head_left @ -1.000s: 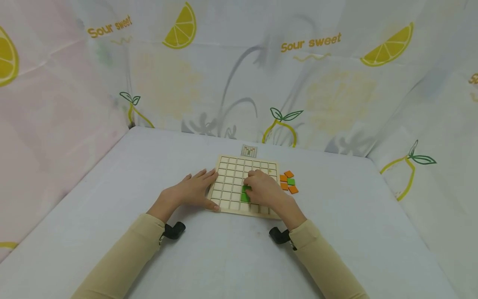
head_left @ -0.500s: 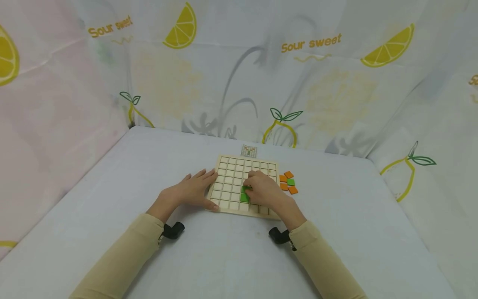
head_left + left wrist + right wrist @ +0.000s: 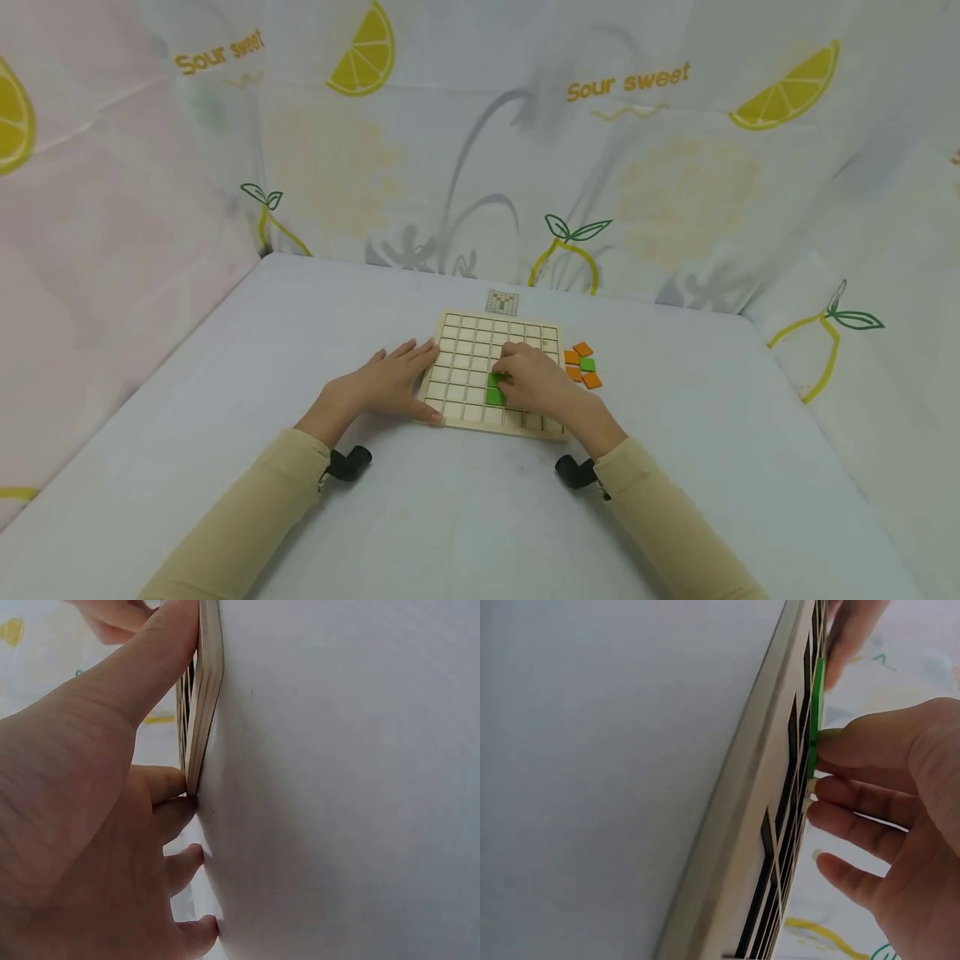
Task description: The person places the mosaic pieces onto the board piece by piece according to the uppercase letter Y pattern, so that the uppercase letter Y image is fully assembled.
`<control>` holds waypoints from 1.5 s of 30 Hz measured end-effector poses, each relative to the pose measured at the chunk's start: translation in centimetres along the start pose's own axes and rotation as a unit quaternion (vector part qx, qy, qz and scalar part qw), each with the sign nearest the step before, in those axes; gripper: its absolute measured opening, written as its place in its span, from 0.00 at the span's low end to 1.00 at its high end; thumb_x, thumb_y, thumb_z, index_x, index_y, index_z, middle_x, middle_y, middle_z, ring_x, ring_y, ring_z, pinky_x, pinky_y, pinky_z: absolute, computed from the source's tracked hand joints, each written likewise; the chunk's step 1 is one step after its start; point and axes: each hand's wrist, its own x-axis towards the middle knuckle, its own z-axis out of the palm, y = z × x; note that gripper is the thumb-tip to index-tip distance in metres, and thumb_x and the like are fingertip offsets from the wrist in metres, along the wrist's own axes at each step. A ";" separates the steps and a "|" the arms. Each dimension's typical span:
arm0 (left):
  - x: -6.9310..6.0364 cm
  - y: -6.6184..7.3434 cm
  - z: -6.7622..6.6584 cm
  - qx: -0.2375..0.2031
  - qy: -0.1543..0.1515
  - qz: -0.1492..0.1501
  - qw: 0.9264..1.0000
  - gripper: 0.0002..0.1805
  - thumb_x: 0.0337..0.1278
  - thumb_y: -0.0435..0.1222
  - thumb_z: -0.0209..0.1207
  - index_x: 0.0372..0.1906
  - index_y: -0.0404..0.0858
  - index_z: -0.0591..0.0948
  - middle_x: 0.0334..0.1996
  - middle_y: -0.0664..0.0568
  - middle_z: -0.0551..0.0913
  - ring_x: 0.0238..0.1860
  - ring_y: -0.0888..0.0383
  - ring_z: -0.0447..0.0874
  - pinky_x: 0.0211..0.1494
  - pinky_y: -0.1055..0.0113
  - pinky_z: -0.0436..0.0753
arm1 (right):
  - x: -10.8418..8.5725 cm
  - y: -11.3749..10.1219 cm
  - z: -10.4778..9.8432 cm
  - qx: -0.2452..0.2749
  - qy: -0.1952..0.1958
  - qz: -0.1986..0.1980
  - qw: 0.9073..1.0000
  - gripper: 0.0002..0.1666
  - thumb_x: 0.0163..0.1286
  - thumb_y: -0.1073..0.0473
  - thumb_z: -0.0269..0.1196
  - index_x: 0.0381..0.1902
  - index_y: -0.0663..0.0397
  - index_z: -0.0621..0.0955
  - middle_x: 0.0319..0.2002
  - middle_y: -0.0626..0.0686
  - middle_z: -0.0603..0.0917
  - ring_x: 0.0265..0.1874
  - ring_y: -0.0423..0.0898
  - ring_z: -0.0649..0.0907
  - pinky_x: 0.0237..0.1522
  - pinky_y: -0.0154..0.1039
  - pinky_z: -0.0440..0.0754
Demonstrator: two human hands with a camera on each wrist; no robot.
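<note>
A light wooden grid board (image 3: 459, 362) lies flat on the white table. My left hand (image 3: 384, 385) rests along its left side, thumb at the near corner and fingers spread straight. Over the board's right half, my right hand (image 3: 542, 383) has curled fingers and pinches a green tile (image 3: 492, 380) at the grid. In the right wrist view the thumb (image 3: 855, 742) touches green at the board's surface; part of that tile is hidden. Just nearer to me, a second green tile (image 3: 494, 397) sits in a cell.
Several loose orange tiles (image 3: 582, 348) and one green tile (image 3: 587, 365) lie beside the board's right edge. Behind the board is a small printed pattern card (image 3: 502, 302). Lemon-printed cloth (image 3: 450, 150) encloses the table at the back and sides.
The right hand stays at the same cells of the board, with its forearm shifted slightly to the right. The left hand keeps its place. The head view has moved a little.
</note>
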 end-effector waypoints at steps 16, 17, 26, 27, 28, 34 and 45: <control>0.1 -0.1 0.1 0.003 -0.007 0.001 1.000 0.66 0.44 0.68 0.66 0.80 0.41 0.48 0.81 0.47 0.45 0.81 0.39 0.39 0.76 0.31 0.45 | -1.4 1.2 -0.4 0.006 -0.017 0.021 1.000 0.17 0.66 0.68 0.60 0.50 0.54 0.86 0.39 0.49 0.82 0.34 0.41 0.75 0.37 0.34 0.76; 0.1 -0.1 0.0 0.003 -0.007 0.002 1.000 0.65 0.44 0.68 0.66 0.80 0.41 0.49 0.81 0.47 0.45 0.81 0.39 0.39 0.76 0.31 0.45 | -1.5 1.3 -0.5 0.005 -0.020 0.023 1.000 0.17 0.66 0.67 0.60 0.51 0.54 0.86 0.40 0.49 0.82 0.34 0.41 0.76 0.38 0.34 0.76; 0.1 0.0 0.0 0.002 -0.004 0.004 1.000 0.66 0.44 0.67 0.67 0.80 0.39 0.49 0.81 0.45 0.45 0.81 0.37 0.40 0.75 0.29 0.46 | -2.4 2.3 -1.0 0.019 -0.014 0.027 0.999 0.12 0.68 0.66 0.61 0.45 0.53 0.87 0.42 0.49 0.82 0.40 0.43 0.80 0.43 0.38 0.81; 0.1 0.0 0.0 0.002 -0.004 0.004 1.000 0.66 0.44 0.67 0.67 0.80 0.39 0.49 0.81 0.45 0.45 0.81 0.37 0.40 0.75 0.29 0.46 | -2.6 2.4 -1.1 0.023 -0.013 0.028 0.999 0.11 0.67 0.67 0.61 0.45 0.53 0.87 0.42 0.50 0.82 0.41 0.44 0.80 0.45 0.39 0.81; 0.1 0.0 0.0 0.001 -0.004 0.004 1.000 0.65 0.44 0.67 0.67 0.80 0.39 0.49 0.81 0.45 0.45 0.81 0.37 0.40 0.75 0.29 0.45 | -2.7 2.5 -1.2 0.027 -0.013 0.033 0.999 0.11 0.67 0.66 0.62 0.45 0.53 0.87 0.43 0.50 0.82 0.43 0.45 0.81 0.47 0.40 0.82; 0.0 0.1 -0.2 -0.003 -0.005 0.003 1.000 0.65 0.45 0.66 0.67 0.80 0.39 0.49 0.81 0.45 0.45 0.81 0.38 0.39 0.76 0.29 0.45 | -3.2 3.3 -1.4 0.018 -0.013 0.046 0.999 0.12 0.67 0.66 0.63 0.47 0.55 0.86 0.45 0.51 0.84 0.48 0.47 0.82 0.50 0.43 0.82; 0.1 -0.1 -0.2 0.000 -0.006 0.003 1.000 0.65 0.44 0.67 0.67 0.80 0.39 0.49 0.81 0.45 0.45 0.81 0.38 0.39 0.75 0.29 0.46 | -4.6 5.3 -2.1 -0.016 0.007 0.046 0.999 0.11 0.63 0.67 0.65 0.44 0.56 0.87 0.40 0.51 0.85 0.39 0.47 0.81 0.48 0.45 0.81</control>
